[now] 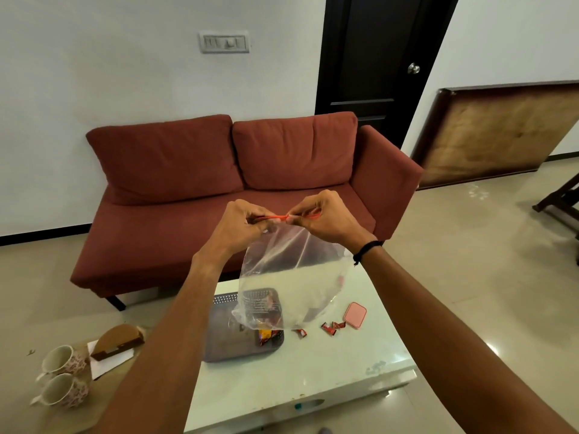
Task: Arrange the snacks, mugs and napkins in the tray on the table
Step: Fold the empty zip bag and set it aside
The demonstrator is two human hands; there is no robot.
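Both hands — left hand (242,222), right hand (326,219) — pinch the clear bag's (291,286) red strip above the tray (219,339).

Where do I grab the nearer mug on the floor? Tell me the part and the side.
Take the nearer mug by its handle, coming in from the left. The mug looks tipped over, mouth facing the camera, and the handle juts out at its lower left, clear of the other mug just behind it. Both hands are busy with the plastic bag, so free one first.
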